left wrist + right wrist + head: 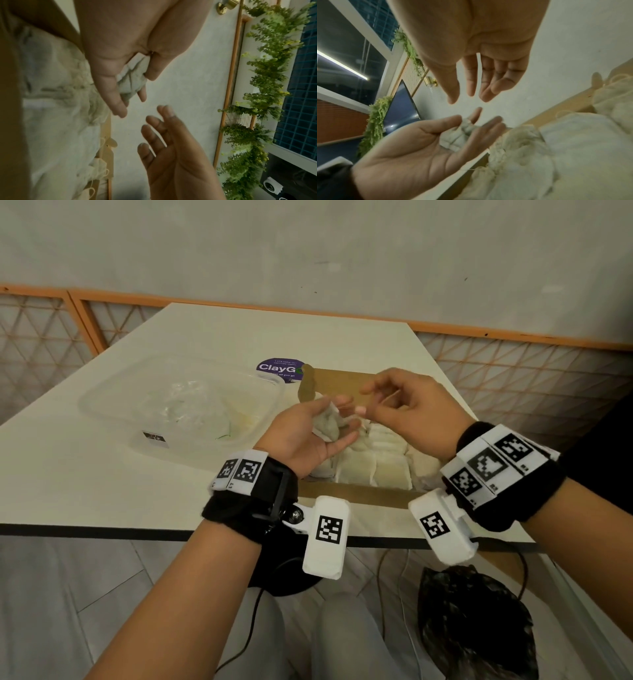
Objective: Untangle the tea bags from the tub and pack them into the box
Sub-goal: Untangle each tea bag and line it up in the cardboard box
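From the head camera, the left hand (310, 436) is turned palm up above the near-left corner of the open brown cardboard box (346, 386), cradling a crumpled whitish paper tea bag (330, 424) between thumb and loosely bent fingers. The right hand (412, 409) hovers just beside it over the box, fingers relaxed and slightly spread; whether it pinches a string cannot be told. Rows of pale packed tea bags (380, 465) fill the box. The clear plastic tub (185, 405) stands to the left on the cream table (85, 474), beside a round purple sticker (279, 368).

From the left wrist, the thumb and fingers (111, 86) curl round the tea bag (131, 81); the right hand (171, 155) is open below.

From the right wrist, the right hand's fingers (471, 81) hang straight, holding nothing visible, above the left palm (412, 162) and tea bag (457, 136).
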`<state>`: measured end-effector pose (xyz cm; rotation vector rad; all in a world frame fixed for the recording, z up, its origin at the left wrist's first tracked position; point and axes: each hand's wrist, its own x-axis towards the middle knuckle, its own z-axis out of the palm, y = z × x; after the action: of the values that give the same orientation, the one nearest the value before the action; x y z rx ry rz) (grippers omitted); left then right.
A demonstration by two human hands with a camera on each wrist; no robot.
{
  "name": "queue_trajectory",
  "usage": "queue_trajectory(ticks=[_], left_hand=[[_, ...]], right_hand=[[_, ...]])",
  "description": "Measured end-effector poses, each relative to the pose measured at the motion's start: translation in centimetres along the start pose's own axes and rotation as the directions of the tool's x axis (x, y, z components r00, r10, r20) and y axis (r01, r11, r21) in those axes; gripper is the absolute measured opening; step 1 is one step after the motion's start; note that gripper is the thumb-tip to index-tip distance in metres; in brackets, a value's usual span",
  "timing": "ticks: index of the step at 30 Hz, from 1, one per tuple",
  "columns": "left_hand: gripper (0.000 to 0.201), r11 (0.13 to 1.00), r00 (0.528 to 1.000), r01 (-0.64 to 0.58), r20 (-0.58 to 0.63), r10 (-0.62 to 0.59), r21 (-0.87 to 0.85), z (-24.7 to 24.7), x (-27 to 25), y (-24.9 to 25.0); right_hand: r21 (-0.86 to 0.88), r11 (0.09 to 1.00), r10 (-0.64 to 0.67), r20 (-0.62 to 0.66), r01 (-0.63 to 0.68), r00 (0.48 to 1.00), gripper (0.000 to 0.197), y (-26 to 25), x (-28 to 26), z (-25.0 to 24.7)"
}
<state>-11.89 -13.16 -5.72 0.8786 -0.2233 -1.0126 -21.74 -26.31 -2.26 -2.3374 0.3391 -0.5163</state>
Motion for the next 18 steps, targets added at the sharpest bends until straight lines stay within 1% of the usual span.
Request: queue_trajectory(ticks=[1,3,4,5,6,8,9,11,12,13,14,16,18], left_hand=[[0.034,0.999,0.999,0.028,0.016,-0.029,0.028,0.3,0.1,0.0],[0.035,0.993,0.995,0.071,0.058,-0.077,0.092,1.0,0.0,0.0],[0.035,0.986,0.991,0.088,0.085,-0.101,0.141,1.4,-0.1,0.1],[0.034,0.973,0.986,0.1,0.11,-0.124,0.207,1.7,-0.3,0.2],[0.034,0.956,0.981,0.104,0.127,-0.143,0.274,1.9,-0.5,0.3],[0.033,0.924,0.984,0.074,0.124,-0.129,0.376,1.8,-0.7,0.4],[0.032,0.913,0.99,0.041,0.108,-0.092,0.405,1.6,-0.7,0.5],[0.027,0.892,0.998,-0.018,0.055,-0.007,0.452,1.3,-0.6,0.6],[0.024,0.878,0.999,-0.035,0.026,0.026,0.477,1.1,-0.7,0.6],[0.02,0.857,0.999,-0.045,0.002,0.052,0.513,1.1,-0.7,0.6],[0.015,0.831,0.998,-0.047,-0.016,0.068,0.555,1.2,-0.8,0.6],[0.005,0.751,0.997,-0.035,-0.03,0.072,0.659,1.4,-1.0,0.4],[0.009,0.672,0.998,-0.013,-0.036,0.059,0.741,1.5,-1.1,0.2]], right_hand=[[0.019,1.0,-0.003,0.034,0.003,0.999,0.033,-0.4,0.1,0.1],[-0.089,0.996,0.004,0.177,0.012,0.984,0.047,-0.8,0.1,0.6],[-0.14,0.99,0.013,0.22,0.018,0.975,0.048,-0.7,0.1,0.9],[-0.15,0.989,0.025,0.221,0.008,0.975,0.044,-0.5,0.2,1.0],[-0.11,0.994,0.04,0.187,-0.02,0.982,0.035,-0.2,0.2,0.9],[0.048,0.994,0.091,0.102,-0.097,0.991,0.015,0.4,0.3,0.6],[0.123,0.983,0.126,0.09,-0.137,0.988,0.013,0.7,0.3,0.4],[0.248,0.941,0.193,0.16,-0.229,0.968,0.018,1.1,0.2,0.0],[0.286,0.918,0.217,0.213,-0.273,0.953,0.022,1.4,0.2,-0.2],[0.316,0.896,0.233,0.261,-0.311,0.937,0.022,1.5,0.1,-0.4],[0.342,0.876,0.243,0.294,-0.339,0.924,0.016,1.7,0.0,-0.6],[0.362,0.862,0.247,0.314,-0.356,0.917,0.002,1.9,-0.2,-1.2],[0.339,0.873,0.249,0.313,-0.352,0.917,0.008,2.4,-0.3,-1.8]])
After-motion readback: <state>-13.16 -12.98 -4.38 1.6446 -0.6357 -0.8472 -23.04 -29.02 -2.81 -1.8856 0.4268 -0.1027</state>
